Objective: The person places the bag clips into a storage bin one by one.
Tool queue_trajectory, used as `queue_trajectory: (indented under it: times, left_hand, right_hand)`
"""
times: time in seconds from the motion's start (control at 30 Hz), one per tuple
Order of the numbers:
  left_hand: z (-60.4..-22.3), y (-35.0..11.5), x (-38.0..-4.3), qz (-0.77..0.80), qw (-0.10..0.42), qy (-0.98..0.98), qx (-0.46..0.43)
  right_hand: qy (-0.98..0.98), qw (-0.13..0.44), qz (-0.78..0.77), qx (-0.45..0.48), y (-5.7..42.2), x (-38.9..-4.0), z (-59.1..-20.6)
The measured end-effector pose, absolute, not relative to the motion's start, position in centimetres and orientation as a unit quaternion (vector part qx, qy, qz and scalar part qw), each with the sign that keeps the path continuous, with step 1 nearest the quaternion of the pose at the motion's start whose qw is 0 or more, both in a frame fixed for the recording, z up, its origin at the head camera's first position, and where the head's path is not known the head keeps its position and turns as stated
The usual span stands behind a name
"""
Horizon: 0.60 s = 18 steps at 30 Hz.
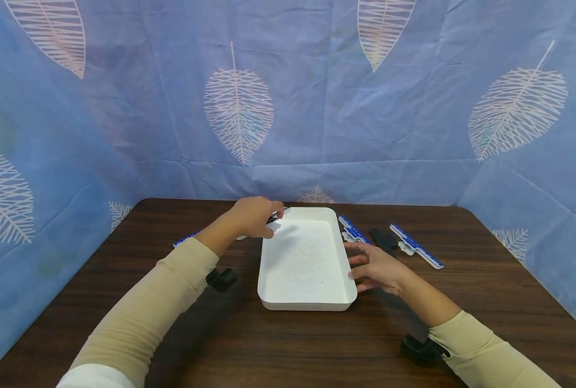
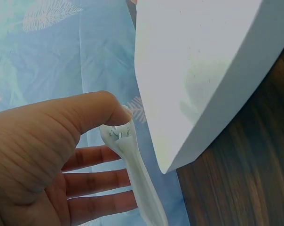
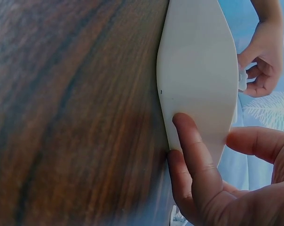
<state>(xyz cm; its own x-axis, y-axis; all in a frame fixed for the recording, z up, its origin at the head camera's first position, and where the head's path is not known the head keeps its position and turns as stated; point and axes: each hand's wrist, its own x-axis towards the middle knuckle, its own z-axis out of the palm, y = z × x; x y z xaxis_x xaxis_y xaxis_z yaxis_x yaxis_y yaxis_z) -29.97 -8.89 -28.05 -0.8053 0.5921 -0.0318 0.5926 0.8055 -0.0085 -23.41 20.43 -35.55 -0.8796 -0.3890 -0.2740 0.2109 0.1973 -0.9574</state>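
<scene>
My left hand (image 1: 255, 216) is above the far left corner of a white rectangular tray (image 1: 307, 304). It holds a long white spring clip (image 2: 141, 176), its thumb on the clip's end tab beside a small metal spring and its other fingers behind. At the tray's right side is my right hand (image 1: 380, 269). Its thumb touches the rim and its bent fingers lie against the outer wall (image 3: 198, 70) in the right wrist view. The tray's inside shows only faint specks.
Two blue-and-white long clips, one (image 1: 353, 229) close by the tray and another (image 1: 416, 246) farther right, lie on the dark wooden table (image 1: 481, 291). Between them is a black flat object (image 1: 383, 240). Another blue strip (image 1: 185, 239) lies partly hidden behind the left arm. Blue leaf-patterned cloth (image 1: 297, 108) hangs behind.
</scene>
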Motion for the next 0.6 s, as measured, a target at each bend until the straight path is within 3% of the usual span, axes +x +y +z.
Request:
queue_trajectory:
  times: [0.6]
  left_hand:
    - [-28.4, -6.7, -31.2, -0.01, 0.03, 0.949, 0.313]
  right_hand:
    - [0.734, 0.239, -0.633, -0.059, 20.5, -23.4, -35.8]
